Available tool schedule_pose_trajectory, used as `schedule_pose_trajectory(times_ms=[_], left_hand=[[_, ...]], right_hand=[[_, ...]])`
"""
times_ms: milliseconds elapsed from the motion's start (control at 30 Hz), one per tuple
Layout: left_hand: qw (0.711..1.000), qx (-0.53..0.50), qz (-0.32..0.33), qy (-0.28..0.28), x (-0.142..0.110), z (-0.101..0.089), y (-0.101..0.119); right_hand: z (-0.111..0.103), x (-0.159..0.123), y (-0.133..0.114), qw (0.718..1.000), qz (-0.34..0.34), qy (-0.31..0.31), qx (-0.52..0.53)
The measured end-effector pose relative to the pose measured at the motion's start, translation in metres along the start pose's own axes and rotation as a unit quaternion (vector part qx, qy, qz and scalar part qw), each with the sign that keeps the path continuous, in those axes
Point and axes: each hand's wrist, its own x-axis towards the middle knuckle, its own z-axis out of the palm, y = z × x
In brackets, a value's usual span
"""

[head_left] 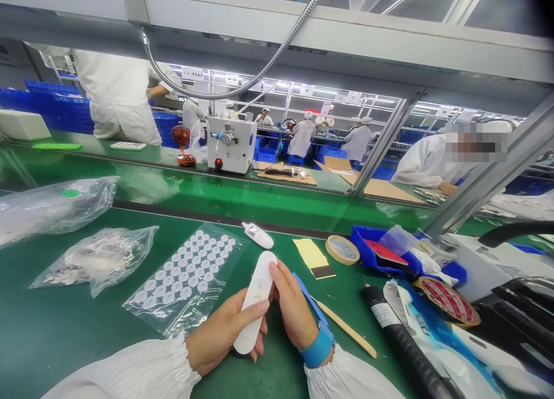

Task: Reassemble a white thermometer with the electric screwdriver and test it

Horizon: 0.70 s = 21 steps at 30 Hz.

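Observation:
A long white plastic housing with rounded ends point(255, 306) is held tilted over the green bench, with a small yellow-green mark on its face. My left hand point(225, 329) is closed around its lower half, thumb across the front. At its upper right edge my right hand point(292, 306) grips it between thumb and fingers; some fingertips are hidden behind it. A blue wrist strap point(318, 347) circles my right wrist. Just beyond the housing lies a white handheld device with a small screen point(258, 235). A clear sheet of round white stickers point(186, 269) lies left of my hands.
Bags of small white parts point(101, 257) lie on the left. Rightward are a yellow card point(312, 257), a tape roll point(342, 249), a wooden stick point(346, 329), a blue bin point(372, 254) and a black electric screwdriver point(396, 329). Co-workers sit beyond the green conveyor point(216, 197).

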Motion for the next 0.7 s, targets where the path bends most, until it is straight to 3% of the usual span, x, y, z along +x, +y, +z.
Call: schedule_pose_trajectory(times_ms=[233, 700], left_hand=[[0.998, -0.003, 0.000, 0.058, 0.0022, 0.0030, 0.0004], [0.998, -0.030, -0.036, 0.046, 0.0002, 0.0028, -0.0005]], right_hand=[[0.0033, -0.0047, -0.0018, 1.000, -0.001, -0.022, -0.003], [0.0009, 0.0000, 0.0032, 0.999, 0.000, -0.035, 0.035]])
